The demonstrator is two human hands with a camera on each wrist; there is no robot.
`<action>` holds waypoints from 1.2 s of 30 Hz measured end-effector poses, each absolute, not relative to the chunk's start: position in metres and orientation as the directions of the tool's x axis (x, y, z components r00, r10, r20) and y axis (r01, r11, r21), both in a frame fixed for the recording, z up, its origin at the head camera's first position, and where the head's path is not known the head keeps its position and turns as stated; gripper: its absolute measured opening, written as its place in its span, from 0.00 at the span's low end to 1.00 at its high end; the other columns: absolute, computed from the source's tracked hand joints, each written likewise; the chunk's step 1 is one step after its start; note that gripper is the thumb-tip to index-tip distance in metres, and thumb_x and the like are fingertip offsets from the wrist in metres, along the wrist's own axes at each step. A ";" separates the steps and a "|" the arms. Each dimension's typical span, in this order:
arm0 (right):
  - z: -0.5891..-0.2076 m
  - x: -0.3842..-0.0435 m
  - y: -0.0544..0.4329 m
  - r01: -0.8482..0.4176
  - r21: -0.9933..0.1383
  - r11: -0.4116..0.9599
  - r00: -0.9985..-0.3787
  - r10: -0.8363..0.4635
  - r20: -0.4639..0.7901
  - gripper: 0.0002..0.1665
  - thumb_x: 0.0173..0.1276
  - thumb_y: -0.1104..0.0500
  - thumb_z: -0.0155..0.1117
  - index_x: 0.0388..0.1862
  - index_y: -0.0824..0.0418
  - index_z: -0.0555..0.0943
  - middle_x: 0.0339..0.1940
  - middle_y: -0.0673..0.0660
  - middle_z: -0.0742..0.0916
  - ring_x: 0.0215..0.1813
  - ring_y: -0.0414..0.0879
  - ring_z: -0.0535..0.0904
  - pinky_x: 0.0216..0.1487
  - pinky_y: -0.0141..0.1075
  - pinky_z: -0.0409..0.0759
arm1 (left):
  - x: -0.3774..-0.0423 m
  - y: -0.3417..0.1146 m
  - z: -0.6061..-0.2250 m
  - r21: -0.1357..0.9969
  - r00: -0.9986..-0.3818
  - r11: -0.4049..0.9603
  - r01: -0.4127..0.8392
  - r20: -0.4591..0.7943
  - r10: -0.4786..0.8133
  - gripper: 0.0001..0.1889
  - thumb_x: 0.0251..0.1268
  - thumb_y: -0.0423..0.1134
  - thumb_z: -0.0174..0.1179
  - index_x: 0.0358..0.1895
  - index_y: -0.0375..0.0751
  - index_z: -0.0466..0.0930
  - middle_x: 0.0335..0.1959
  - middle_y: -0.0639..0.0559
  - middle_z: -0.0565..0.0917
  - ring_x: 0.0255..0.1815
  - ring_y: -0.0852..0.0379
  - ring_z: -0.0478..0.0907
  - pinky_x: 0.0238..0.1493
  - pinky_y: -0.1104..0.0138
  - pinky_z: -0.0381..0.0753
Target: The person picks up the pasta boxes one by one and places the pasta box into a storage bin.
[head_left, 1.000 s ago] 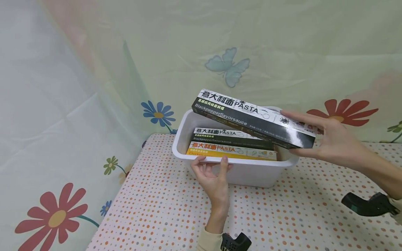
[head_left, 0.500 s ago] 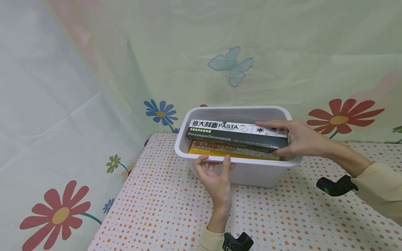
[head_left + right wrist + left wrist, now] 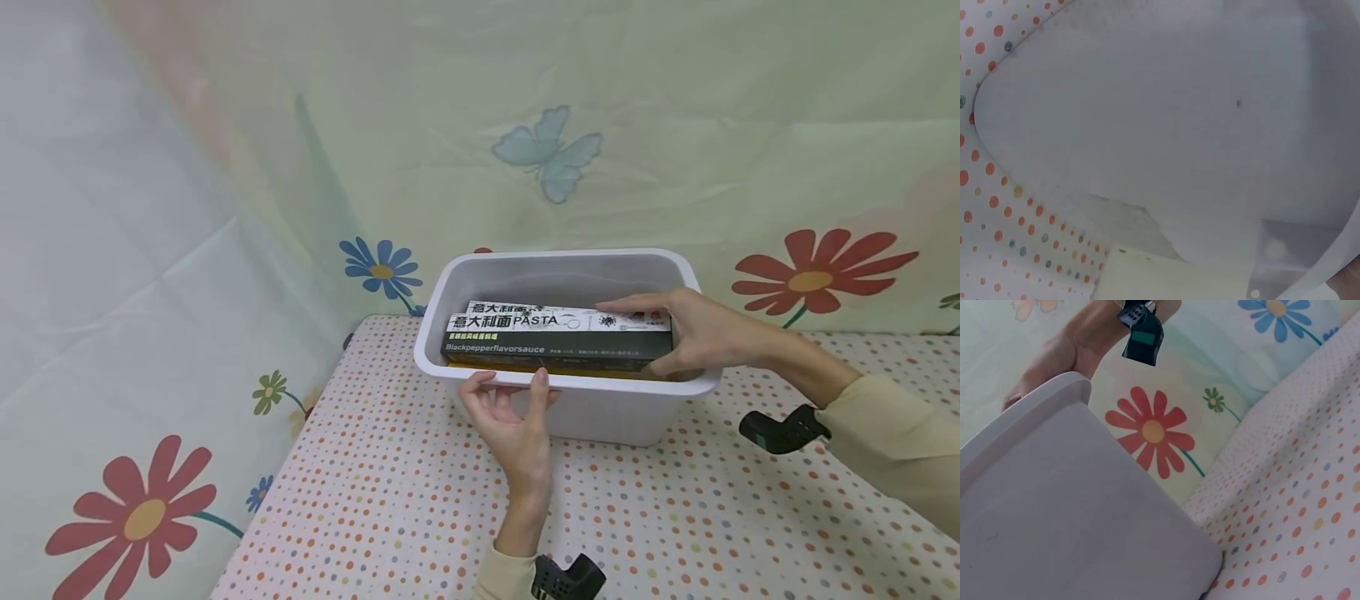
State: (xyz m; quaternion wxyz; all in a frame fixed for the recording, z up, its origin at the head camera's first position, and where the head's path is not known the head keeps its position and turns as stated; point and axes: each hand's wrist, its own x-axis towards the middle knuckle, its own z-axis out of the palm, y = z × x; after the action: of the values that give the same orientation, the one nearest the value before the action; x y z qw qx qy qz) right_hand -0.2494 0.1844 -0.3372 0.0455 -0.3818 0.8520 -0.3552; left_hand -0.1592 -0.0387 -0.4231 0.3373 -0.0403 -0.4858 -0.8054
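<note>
My right hand [image 3: 705,329] grips the right end of a black-and-white pasta box [image 3: 555,340], thumb in front and fingers behind. The box lies level inside a white plastic bin [image 3: 600,417]. Just behind it shows the white edge of a second pasta box [image 3: 498,307]. Below its front, a thin strip of a yellow pasta box [image 3: 585,372] is visible; the rest is hidden. With thumb and fingers, my left hand [image 3: 513,421] holds the bin's front rim. In the left wrist view, the right hand [image 3: 1041,372] reaches over the rim, its fingers hidden by the bin wall [image 3: 1085,506].
The bin stands on a table with a dotted cloth [image 3: 360,467]. A flower-printed curtain [image 3: 675,150] hangs close behind and to the left. Each wrist carries a small black camera [image 3: 783,429]. The bin's outer wall [image 3: 1147,125] fills most of the right wrist view.
My right hand has lowered the black-and-white pasta box from above the bin down into it, levelling it and covering most of the yellow box. The left hand has kept its hold on the rim.
</note>
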 end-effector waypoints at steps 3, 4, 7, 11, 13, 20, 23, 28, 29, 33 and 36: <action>-0.337 -0.252 0.183 -0.625 -0.636 0.452 -0.695 -0.693 0.191 0.50 0.49 0.66 0.85 0.74 0.60 0.76 0.66 0.61 0.83 0.48 0.46 0.76 0.41 0.30 0.80 | -0.159 -0.040 -0.423 0.753 -0.765 -0.301 0.586 0.391 -0.511 0.34 0.62 0.25 0.71 0.61 0.24 0.54 0.56 0.22 0.68 0.47 0.45 0.78 0.38 0.50 0.95; -0.337 -0.253 0.182 -0.624 -0.638 0.451 -0.694 -0.695 0.188 0.50 0.49 0.66 0.85 0.74 0.60 0.76 0.65 0.61 0.83 0.48 0.46 0.76 0.41 0.30 0.80 | -0.159 -0.040 -0.423 0.753 -0.765 -0.301 0.586 0.391 -0.512 0.34 0.62 0.25 0.71 0.61 0.24 0.54 0.56 0.21 0.68 0.47 0.45 0.78 0.38 0.50 0.95; -0.338 -0.255 0.182 -0.620 -0.643 0.449 -0.693 -0.699 0.180 0.51 0.48 0.66 0.86 0.74 0.60 0.77 0.65 0.61 0.83 0.48 0.47 0.76 0.41 0.30 0.79 | -0.159 -0.041 -0.423 0.752 -0.767 -0.307 0.584 0.386 -0.513 0.35 0.61 0.25 0.71 0.61 0.24 0.54 0.57 0.22 0.67 0.47 0.46 0.78 0.38 0.50 0.95; -0.339 -0.257 0.182 -0.625 -0.636 0.452 -0.689 -0.703 0.177 0.51 0.47 0.64 0.87 0.73 0.60 0.77 0.66 0.60 0.83 0.51 0.49 0.78 0.45 0.32 0.82 | -0.159 -0.041 -0.423 0.749 -0.766 -0.312 0.585 0.383 -0.517 0.35 0.61 0.25 0.71 0.61 0.24 0.54 0.57 0.21 0.67 0.47 0.44 0.78 0.38 0.50 0.95; -0.340 -0.258 0.182 -0.639 -0.628 0.445 -0.680 -0.708 0.190 0.49 0.49 0.63 0.87 0.72 0.62 0.78 0.67 0.61 0.84 0.57 0.52 0.81 0.53 0.39 0.86 | -0.159 -0.040 -0.423 0.748 -0.765 -0.314 0.585 0.380 -0.521 0.35 0.60 0.25 0.72 0.60 0.24 0.54 0.56 0.20 0.67 0.47 0.45 0.78 0.38 0.50 0.95; -0.339 -0.257 0.184 -0.626 -0.656 0.422 -0.692 -0.689 0.217 0.47 0.54 0.60 0.86 0.73 0.66 0.76 0.69 0.62 0.83 0.70 0.64 0.77 0.68 0.67 0.78 | -0.161 -0.036 -0.422 0.753 -0.778 -0.332 0.569 0.361 -0.515 0.36 0.60 0.24 0.72 0.61 0.24 0.54 0.57 0.19 0.67 0.46 0.49 0.78 0.40 0.50 0.95; -0.341 -0.252 0.185 -0.618 -0.666 0.417 -0.709 -0.663 0.243 0.47 0.57 0.60 0.85 0.74 0.63 0.75 0.71 0.62 0.81 0.71 0.63 0.76 0.68 0.68 0.77 | -0.162 -0.036 -0.423 0.752 -0.778 -0.332 0.569 0.361 -0.514 0.35 0.60 0.24 0.71 0.61 0.25 0.55 0.57 0.20 0.67 0.47 0.48 0.78 0.40 0.50 0.95; -0.344 -0.233 0.188 -0.614 -0.687 0.388 -0.738 -0.591 0.325 0.46 0.61 0.62 0.81 0.77 0.53 0.73 0.74 0.54 0.80 0.75 0.39 0.70 0.68 0.66 0.77 | -0.162 -0.039 -0.424 0.759 -0.784 -0.337 0.557 0.348 -0.513 0.35 0.60 0.25 0.72 0.61 0.25 0.55 0.57 0.21 0.67 0.46 0.49 0.79 0.41 0.50 0.95; -0.344 -0.228 0.190 -0.613 -0.694 0.377 -0.743 -0.573 0.346 0.46 0.61 0.63 0.81 0.77 0.52 0.73 0.74 0.52 0.80 0.75 0.34 0.69 0.68 0.68 0.75 | -0.162 -0.039 -0.424 0.761 -0.789 -0.344 0.551 0.340 -0.511 0.35 0.60 0.26 0.73 0.61 0.25 0.55 0.57 0.21 0.67 0.45 0.49 0.79 0.41 0.49 0.95; -0.343 -0.207 0.195 -0.610 -0.718 0.336 -0.762 -0.498 0.414 0.50 0.58 0.68 0.81 0.79 0.50 0.72 0.76 0.44 0.77 0.75 0.25 0.64 0.64 0.83 0.66 | -0.159 -0.042 -0.422 0.776 -0.814 -0.363 0.515 0.311 -0.491 0.36 0.62 0.28 0.73 0.62 0.26 0.55 0.57 0.25 0.67 0.46 0.51 0.79 0.44 0.47 0.94; -0.345 -0.190 0.198 -0.590 -0.717 0.372 -0.796 -0.420 0.437 0.55 0.56 0.67 0.82 0.81 0.48 0.69 0.78 0.38 0.72 0.77 0.29 0.62 0.63 0.88 0.59 | -0.153 -0.048 -0.418 0.797 -0.843 -0.371 0.478 0.297 -0.448 0.33 0.64 0.30 0.72 0.60 0.29 0.57 0.55 0.32 0.67 0.49 0.50 0.79 0.49 0.48 0.93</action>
State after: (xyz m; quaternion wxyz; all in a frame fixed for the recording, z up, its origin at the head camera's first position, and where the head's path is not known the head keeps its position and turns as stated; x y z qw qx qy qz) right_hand -0.1905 0.1978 -0.3448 -0.0905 -0.3064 0.8233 -0.4691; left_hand -0.1532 -0.0479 -0.4184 0.2796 -0.0152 -0.4864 -0.8277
